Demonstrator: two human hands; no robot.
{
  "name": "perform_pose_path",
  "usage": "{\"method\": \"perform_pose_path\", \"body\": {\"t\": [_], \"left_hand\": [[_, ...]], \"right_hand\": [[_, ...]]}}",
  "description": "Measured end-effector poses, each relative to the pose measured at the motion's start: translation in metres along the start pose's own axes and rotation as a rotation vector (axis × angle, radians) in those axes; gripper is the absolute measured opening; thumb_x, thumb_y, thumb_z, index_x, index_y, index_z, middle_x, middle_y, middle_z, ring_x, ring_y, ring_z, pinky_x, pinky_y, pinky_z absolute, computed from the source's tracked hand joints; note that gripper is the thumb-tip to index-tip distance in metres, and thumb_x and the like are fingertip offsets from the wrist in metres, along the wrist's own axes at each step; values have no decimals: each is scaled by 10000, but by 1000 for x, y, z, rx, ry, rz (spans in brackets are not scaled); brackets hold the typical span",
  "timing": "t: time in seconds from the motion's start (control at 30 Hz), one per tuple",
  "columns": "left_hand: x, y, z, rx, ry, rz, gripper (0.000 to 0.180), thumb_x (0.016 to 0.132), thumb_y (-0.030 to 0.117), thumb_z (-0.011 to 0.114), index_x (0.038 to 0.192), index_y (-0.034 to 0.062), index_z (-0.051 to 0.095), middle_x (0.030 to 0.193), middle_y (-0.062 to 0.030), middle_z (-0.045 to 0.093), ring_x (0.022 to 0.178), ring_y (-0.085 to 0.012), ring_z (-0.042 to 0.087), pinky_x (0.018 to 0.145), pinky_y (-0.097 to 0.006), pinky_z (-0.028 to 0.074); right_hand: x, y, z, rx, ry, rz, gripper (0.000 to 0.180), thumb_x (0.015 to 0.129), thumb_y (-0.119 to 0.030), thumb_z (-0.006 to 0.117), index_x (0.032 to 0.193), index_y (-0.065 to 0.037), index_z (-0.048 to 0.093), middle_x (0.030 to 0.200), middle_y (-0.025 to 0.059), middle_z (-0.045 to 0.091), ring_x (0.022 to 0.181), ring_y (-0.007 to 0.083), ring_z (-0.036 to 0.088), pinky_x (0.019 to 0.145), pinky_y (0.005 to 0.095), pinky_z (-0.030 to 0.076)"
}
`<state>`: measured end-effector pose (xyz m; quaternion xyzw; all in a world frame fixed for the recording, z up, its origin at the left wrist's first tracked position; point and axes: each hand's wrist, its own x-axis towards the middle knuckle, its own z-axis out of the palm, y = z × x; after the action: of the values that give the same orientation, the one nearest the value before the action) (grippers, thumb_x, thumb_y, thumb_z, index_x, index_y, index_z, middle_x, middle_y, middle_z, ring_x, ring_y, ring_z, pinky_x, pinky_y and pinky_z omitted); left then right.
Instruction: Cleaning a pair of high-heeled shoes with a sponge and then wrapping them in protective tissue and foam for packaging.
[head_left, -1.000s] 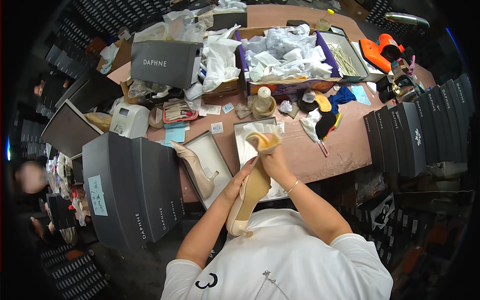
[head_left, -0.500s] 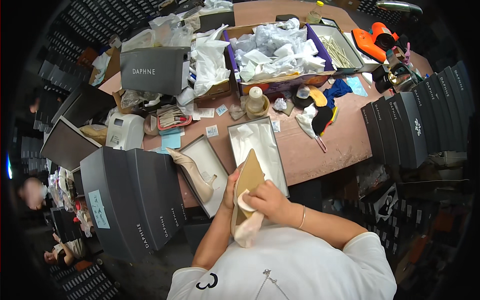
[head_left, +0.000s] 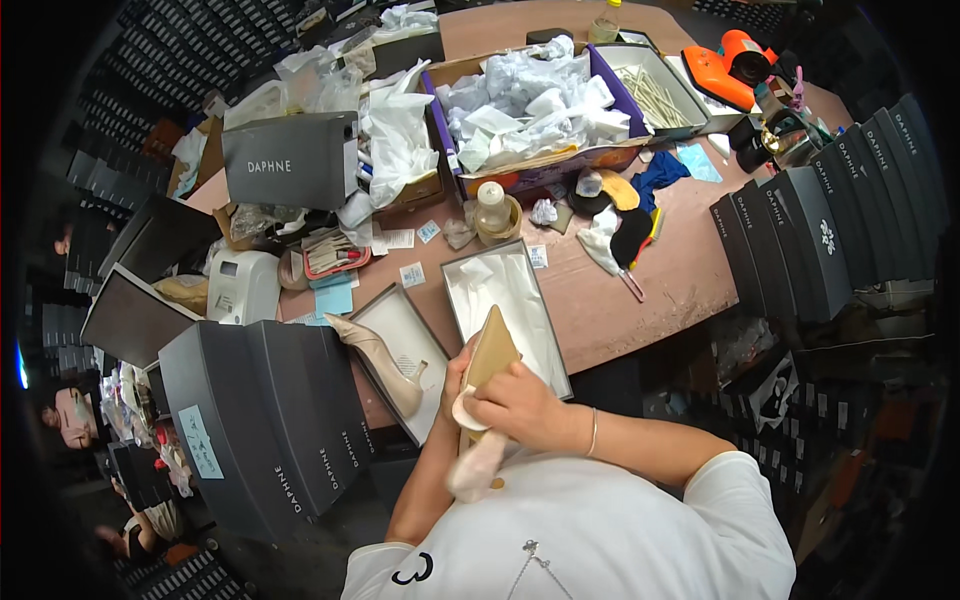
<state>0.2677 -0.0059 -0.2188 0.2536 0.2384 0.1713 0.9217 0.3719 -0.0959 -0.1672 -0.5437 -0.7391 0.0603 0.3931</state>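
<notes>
Cluttered brown worktable [head_left: 640,290] ringed by grey shoeboxes. Close to the chest, a beige high-heeled shoe [head_left: 487,385], sole up. Right hand [head_left: 520,405] closed over a white pad [head_left: 468,408] against it. Left hand [head_left: 452,372] gripping the shoe's far side, mostly hidden. Open tissue-lined box [head_left: 505,300] just beyond.

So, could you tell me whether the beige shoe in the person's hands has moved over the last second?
Yes. The beige shoe has come back toward the person's chest: it was over the open white-lined box and now crosses only that box's near edge.
</notes>
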Motion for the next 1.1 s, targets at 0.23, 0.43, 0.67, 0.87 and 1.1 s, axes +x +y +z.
{"method": "perform_pose_path", "body": {"t": [0.23, 0.43, 0.67, 0.87, 1.1], "left_hand": [[-1, -1, -24, -42, -64, -142, 654, 910, 522, 351, 1305, 12, 455, 1155, -191, 588, 1001, -290, 622, 888, -405, 511], [3, -4, -20, -196, -54, -237, 690, 890, 546, 360, 1338, 27, 429, 1166, -219, 575, 917, -324, 643, 786, -427, 551], [6, 1, 5, -39, -243, -212, 700, 896, 536, 362, 1412, 64, 339, 1155, -262, 554, 863, -362, 648, 711, -431, 561], [45, 36, -15, -138, 22, 92, 657, 914, 531, 347, 1281, -1, 465, 1105, -225, 571, 854, -334, 637, 731, -400, 546], [30, 34, -28, 62, 246, 320, 638, 944, 482, 410, 1396, 34, 363, 1319, -183, 471, 1162, -292, 506, 899, -389, 482]], "right_hand": [[-28, 2, -12, -20, -76, 49, 298, 706, -142, 640, 997, -100, 589, 814, 40, 523, 784, 216, 526, 684, 348, 368], [-28, 18, -25, -82, 74, 155, 198, 739, -139, 611, 933, -102, 597, 790, 22, 518, 729, 197, 515, 662, 333, 373], [-48, 145, -24, -141, 355, 568, 321, 690, -127, 707, 983, -74, 588, 894, 94, 569, 865, 316, 561, 708, 431, 418], [-46, 110, -46, 171, 73, 712, 757, 813, -198, 728, 1432, -32, 325, 1276, 174, 533, 1143, 287, 536, 958, 380, 434], [-37, 20, 27, 1593, 53, 1149, 364, 874, -129, 668, 1173, 0, 505, 1050, 69, 605, 917, 132, 579, 819, 264, 476]]}}
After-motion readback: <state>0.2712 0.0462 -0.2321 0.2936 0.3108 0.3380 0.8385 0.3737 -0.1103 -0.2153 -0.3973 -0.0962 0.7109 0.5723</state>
